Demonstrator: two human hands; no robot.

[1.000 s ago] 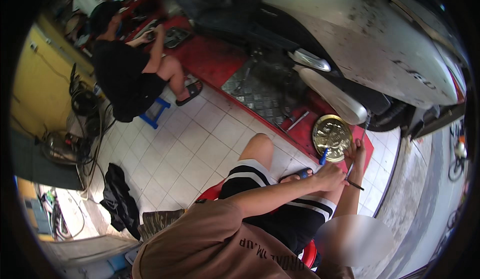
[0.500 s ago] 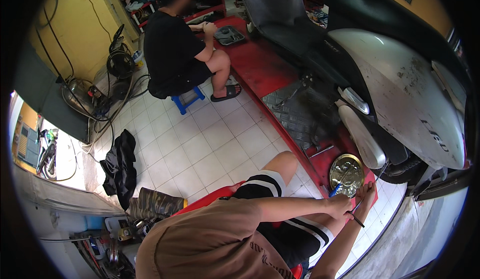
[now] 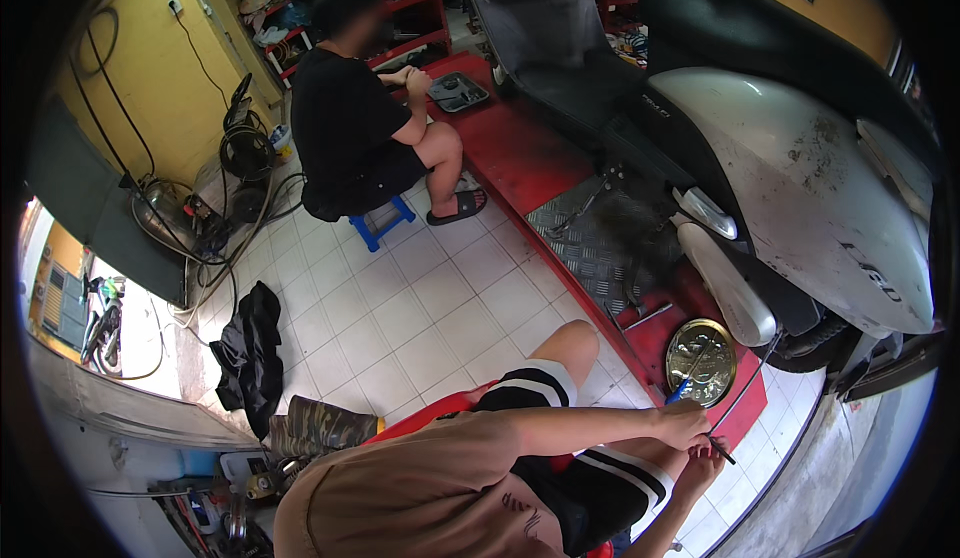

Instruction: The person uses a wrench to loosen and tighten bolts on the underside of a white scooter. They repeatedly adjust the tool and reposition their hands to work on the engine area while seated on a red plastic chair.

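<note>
While the left hand was closed around a blue-handled tool, the right hand was pinched on a thin dark rod, just beside the round metal tray on the red platform.

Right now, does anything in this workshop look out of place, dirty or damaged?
Yes. A black garment lies crumpled on the white tiled floor. The scooter's grey side panel has dark smudges. Loose metal tools lie on the red ramp.
</note>
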